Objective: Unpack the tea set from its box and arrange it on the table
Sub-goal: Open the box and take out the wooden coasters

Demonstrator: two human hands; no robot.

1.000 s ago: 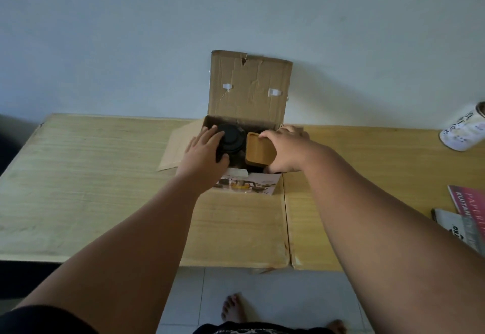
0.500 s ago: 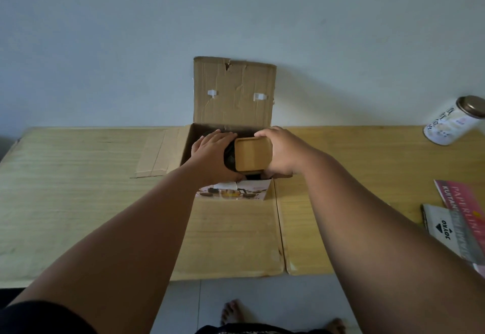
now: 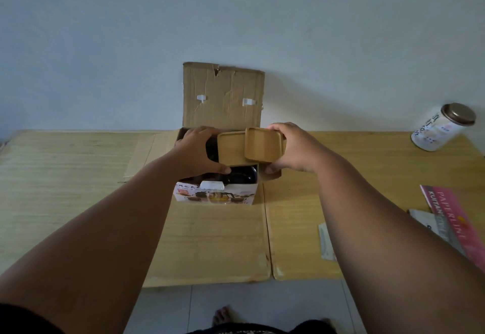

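My right hand (image 3: 294,148) grips two square wooden coasters (image 3: 263,144), overlapped and fanned, just above the open box (image 3: 215,194). My left hand (image 3: 199,154) curls around their left edge and a dark teapot (image 3: 241,175) below, still inside the box. The box sits on the counter (image 3: 78,176), lid up. Well right of my right hand: a tin (image 3: 443,130) and booklets (image 3: 456,223).

1. Tin (image 3: 441,131): white, printed, metal lid; tilted, at the far right of the tabletop near the wall.
2. Pink booklet (image 3: 454,224): lies flat at the right edge, partly cut off by the frame.
3. Grey-white paper (image 3: 426,222): under the booklet's left side.
4. Paper slip (image 3: 326,241): just left of both, partly hidden.
5. Floor (image 3: 262,304): pale tiles below the near edge.
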